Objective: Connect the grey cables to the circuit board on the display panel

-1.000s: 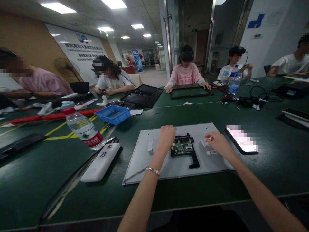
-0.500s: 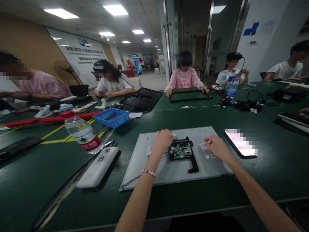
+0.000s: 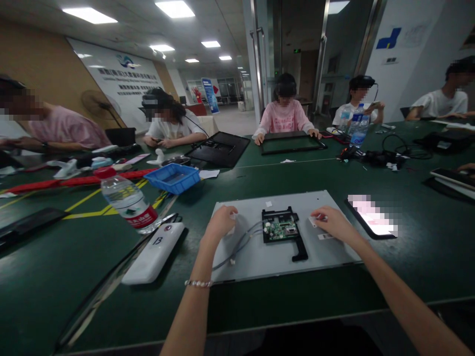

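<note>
A grey metal panel (image 3: 282, 252) lies flat on the green table in front of me. A small green circuit board (image 3: 281, 228) sits in a black bracket at its middle. My left hand (image 3: 219, 225) is closed at the panel's left part, over a small white strip. Grey cables (image 3: 241, 242) run from under that hand toward the board. My right hand (image 3: 330, 222) rests on the panel's right part, fingers pressed on a small white label (image 3: 314, 221).
A lit phone (image 3: 373, 222) lies right of the panel. A white remote-like case (image 3: 154, 252) and a water bottle (image 3: 128, 200) lie to the left, a blue tray (image 3: 173, 177) behind them. Several other people sit around the table with dark screen frames (image 3: 291, 142).
My left hand has moved left from beside the circuit board to the panel's left part, uncovering the grey cables. My right hand has stayed on the label.
</note>
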`<action>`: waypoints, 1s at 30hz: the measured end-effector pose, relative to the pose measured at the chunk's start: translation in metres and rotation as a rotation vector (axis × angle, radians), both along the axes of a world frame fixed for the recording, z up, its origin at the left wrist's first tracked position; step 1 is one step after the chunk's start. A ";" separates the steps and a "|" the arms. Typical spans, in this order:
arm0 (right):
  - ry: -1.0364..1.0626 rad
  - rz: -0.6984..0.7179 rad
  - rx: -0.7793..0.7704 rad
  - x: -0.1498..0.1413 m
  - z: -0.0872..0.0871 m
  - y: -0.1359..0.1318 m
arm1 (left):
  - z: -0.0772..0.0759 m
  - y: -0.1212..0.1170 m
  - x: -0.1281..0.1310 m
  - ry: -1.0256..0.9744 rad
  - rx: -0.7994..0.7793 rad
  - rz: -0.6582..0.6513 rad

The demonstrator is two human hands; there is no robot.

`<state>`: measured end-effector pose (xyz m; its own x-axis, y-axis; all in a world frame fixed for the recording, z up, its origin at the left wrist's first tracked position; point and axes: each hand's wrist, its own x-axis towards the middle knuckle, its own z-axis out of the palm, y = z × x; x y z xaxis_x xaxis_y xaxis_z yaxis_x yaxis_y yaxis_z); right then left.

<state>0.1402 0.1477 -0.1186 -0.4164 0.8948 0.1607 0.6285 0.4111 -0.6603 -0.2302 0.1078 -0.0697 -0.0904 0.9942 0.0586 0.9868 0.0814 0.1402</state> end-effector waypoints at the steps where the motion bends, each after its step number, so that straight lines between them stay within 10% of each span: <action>1: -0.002 -0.008 0.004 0.000 0.001 0.000 | -0.001 0.000 0.000 -0.008 0.004 0.006; 17: -0.033 -0.124 0.141 0.006 0.001 0.001 | -0.007 0.000 0.012 -0.023 0.178 0.084; 24: -0.063 -0.085 0.196 -0.002 0.001 0.002 | -0.005 -0.003 0.043 -0.228 0.313 -0.315; 30: -0.097 -0.010 0.141 -0.002 -0.002 0.002 | -0.002 -0.017 0.058 -0.443 -0.017 -0.528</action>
